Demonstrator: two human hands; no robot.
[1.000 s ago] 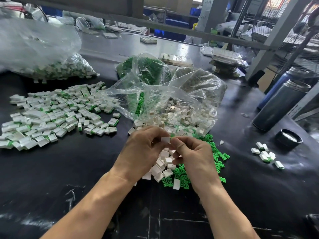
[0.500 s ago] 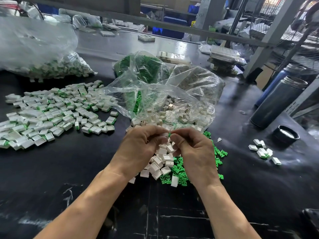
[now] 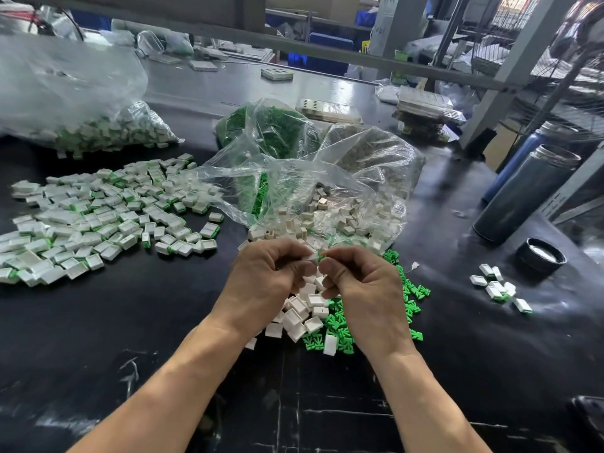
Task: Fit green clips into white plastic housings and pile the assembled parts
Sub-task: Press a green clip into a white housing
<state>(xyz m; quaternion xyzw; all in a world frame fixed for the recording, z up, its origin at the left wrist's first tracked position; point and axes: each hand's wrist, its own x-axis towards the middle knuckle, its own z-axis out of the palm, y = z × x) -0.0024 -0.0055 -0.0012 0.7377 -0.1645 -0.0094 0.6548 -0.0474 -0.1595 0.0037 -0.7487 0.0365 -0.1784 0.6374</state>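
Head view
Left hand (image 3: 264, 276): fingers curled, pinching a white housing (image 3: 311, 257) at the fingertips; judged to steady it with the open end toward the right hand.
Right hand (image 3: 361, 289): fingers curled, pinching a green clip (image 3: 323, 255) that touches the housing's end; judged mid-insertion, seating depth cannot be told.
Height: both hands are held above the feed stock, so parts are picked with little reach.
Loose housings (image 3: 305, 313): heaped on the table (image 3: 130, 338) under the hands.
Loose clips (image 3: 408, 289): spread just right of the housings, on the right hand's side.
Open bag (image 3: 327, 178): mouth faces the person, spilling housings toward the hands.
Clip bag (image 3: 271, 129): behind it, in reserve.
Pile (image 3: 98, 217): assembled parts, left, well apart from the feed; likely to keep done and undone separate.
Small group (image 3: 500, 287): a few assembled parts on the right; purpose unclear.
Flask (image 3: 523, 194): far right, clear of work.
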